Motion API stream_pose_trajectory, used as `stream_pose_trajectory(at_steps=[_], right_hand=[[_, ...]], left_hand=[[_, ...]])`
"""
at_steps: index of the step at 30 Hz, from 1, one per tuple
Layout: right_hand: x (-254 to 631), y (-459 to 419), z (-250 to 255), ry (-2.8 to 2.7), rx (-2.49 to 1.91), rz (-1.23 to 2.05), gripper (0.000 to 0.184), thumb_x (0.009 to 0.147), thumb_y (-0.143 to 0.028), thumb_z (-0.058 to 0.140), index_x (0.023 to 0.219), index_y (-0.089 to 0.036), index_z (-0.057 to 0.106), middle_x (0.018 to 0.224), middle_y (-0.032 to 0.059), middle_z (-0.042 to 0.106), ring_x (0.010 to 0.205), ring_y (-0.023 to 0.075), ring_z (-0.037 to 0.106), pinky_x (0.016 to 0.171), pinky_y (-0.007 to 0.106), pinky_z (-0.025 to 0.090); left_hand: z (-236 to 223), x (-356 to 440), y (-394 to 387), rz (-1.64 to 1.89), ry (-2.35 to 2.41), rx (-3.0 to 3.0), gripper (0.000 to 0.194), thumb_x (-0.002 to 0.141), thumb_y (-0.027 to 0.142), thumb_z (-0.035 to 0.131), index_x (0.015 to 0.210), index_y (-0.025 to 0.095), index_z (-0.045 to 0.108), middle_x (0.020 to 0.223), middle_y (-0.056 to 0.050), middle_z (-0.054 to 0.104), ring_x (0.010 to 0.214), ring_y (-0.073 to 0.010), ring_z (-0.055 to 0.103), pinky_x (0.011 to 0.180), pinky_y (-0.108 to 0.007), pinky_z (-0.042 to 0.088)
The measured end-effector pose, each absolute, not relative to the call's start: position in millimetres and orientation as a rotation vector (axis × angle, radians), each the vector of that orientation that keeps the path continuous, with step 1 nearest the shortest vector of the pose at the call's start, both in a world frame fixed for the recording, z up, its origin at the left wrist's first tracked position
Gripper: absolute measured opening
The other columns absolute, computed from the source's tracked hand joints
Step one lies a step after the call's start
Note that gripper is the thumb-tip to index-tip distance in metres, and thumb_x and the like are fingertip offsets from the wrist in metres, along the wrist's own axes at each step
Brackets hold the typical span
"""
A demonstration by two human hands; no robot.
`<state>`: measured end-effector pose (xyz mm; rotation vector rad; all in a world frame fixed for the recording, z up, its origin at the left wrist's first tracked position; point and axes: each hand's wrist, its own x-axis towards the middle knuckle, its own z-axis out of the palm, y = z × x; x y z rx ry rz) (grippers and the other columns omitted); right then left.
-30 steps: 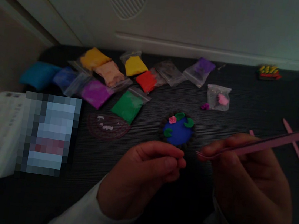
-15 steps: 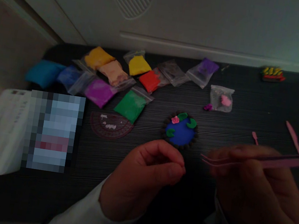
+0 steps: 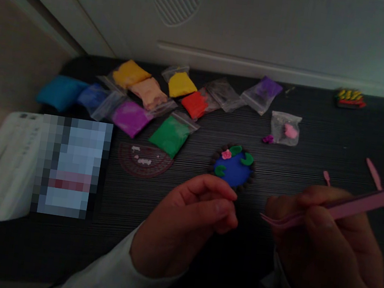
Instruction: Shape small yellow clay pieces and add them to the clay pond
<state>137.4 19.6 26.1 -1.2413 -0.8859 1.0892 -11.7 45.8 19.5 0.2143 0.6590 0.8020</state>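
Pink tweezers (image 3: 352, 206) are gripped in my right hand (image 3: 331, 251), their tips pointing left toward my other hand. My left hand (image 3: 189, 225) is closed, with thumb and fingers curled together; anything between them is hidden or too small to name. Just beyond it lies a small clay pond (image 3: 233, 169) with a blue middle and a dark, bumpy rim. On the pond are a pink clay flower (image 3: 226, 154) and green lily pads (image 3: 246, 159). The tweezer tips are apart from the left fingers.
Bags of coloured clay, among them a green bag (image 3: 171, 133), spread along the back left. A clear bag with pink clay (image 3: 285, 129) lies behind the pond. A reddish protractor-like plate (image 3: 143, 168) holds white bits. Pink tools (image 3: 375, 174) lie at right; a paper sheet (image 3: 0, 168) at left.
The tweezers have tilted, their back end rising and their tips dropping slightly. My left fingers have shifted a little, and the whole view has moved slightly.
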Motion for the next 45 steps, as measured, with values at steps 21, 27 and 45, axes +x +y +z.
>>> stream_pose_trajectory(at_steps=[21, 27, 45], right_hand=[[135, 21, 24, -0.932, -1.167, 1.135, 0.008, 0.082, -0.017, 0.046, 0.087, -0.021, 0.051, 0.068, -0.0010, 0.055, 0.057, 0.0103, 0.054, 0.051, 0.026, 0.042], [135, 28, 19, -0.999, -1.220, 1.003, 0.007, 0.078, -0.018, 0.054, 0.085, -0.020, 0.055, 0.073, -0.0023, 0.053, 0.061, 0.0065, 0.051, 0.054, 0.021, 0.040], [135, 26, 18, -1.015, -1.105, 1.047, 0.014, 0.084, -0.018, 0.042, 0.090, -0.021, 0.054, 0.073, 0.0001, 0.058, 0.065, 0.0124, 0.057, 0.059, 0.028, 0.044]], left_hand=[[15, -11, 45, 0.792, 0.701, 0.298, 0.005, 0.064, 0.020, 0.069, 0.068, 0.019, 0.066, 0.055, 0.003, 0.059, 0.056, -0.0064, 0.051, 0.056, -0.017, 0.039], [11, -12, 46, 0.811, 0.719, 0.333, 0.006, 0.066, 0.014, 0.066, 0.068, 0.019, 0.064, 0.060, 0.004, 0.058, 0.060, -0.0063, 0.050, 0.057, -0.017, 0.040], [16, -11, 48, 0.811, 0.724, 0.234, 0.009, 0.062, 0.013, 0.070, 0.066, 0.016, 0.063, 0.059, 0.001, 0.063, 0.057, -0.0070, 0.057, 0.056, -0.015, 0.045]])
